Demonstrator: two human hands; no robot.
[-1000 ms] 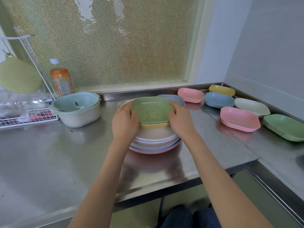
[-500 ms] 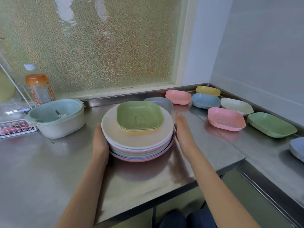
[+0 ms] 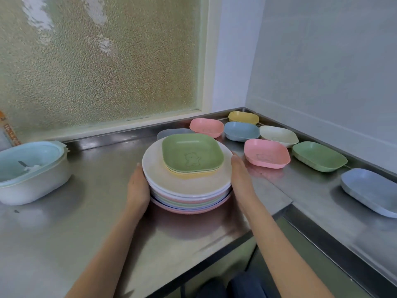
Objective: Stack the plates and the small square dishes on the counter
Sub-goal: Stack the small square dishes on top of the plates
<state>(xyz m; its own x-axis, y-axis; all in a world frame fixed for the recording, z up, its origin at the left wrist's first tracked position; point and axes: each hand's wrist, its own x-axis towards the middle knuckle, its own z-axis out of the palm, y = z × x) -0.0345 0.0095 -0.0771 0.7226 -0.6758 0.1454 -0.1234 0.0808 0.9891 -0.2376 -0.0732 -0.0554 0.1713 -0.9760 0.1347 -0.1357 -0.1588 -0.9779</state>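
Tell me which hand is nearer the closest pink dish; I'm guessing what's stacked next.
Right. The right hand rests against the plate stack, just left of the pink dish; the left hand is across the stack.

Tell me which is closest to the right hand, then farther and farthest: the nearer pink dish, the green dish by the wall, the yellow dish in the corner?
From the right hand:
1. Nearer pink dish, just right of it.
2. Green dish by the wall, farther right.
3. Yellow dish, back corner.
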